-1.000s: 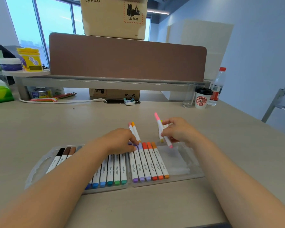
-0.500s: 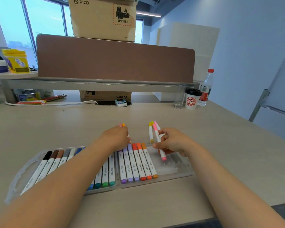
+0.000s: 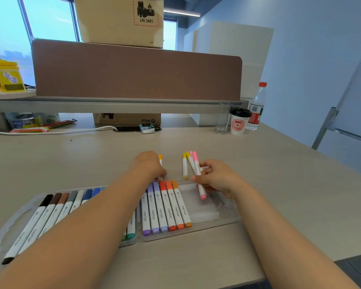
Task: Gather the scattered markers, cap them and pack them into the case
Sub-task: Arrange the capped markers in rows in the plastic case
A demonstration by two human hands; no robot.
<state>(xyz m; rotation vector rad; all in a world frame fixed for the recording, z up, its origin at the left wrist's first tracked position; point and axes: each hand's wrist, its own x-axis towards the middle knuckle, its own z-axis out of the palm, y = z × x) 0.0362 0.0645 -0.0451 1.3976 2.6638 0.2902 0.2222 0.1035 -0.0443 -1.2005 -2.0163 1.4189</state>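
Observation:
A clear plastic marker case (image 3: 208,215) lies open on the desk near me, holding several capped markers (image 3: 167,207) in rows. My right hand (image 3: 219,178) grips a pink marker (image 3: 198,174), its lower end over the case's bare right section. Just behind the case lie a yellow marker (image 3: 184,165) and another yellow-tipped one (image 3: 189,159) on the desk. My left hand (image 3: 148,165) is curled over an orange-tipped marker (image 3: 160,158) beyond the case's far edge; most of that marker is hidden by the hand.
A coffee cup (image 3: 239,122), a glass (image 3: 222,122) and a water bottle (image 3: 256,107) stand at the back right. A brown partition (image 3: 133,69) with a cardboard box on top runs across the back. A white cable (image 3: 56,131) lies at the back left.
My right hand has lowered the pink marker from above the desk down over the case's right section. My left hand has stayed on the markers behind the case.

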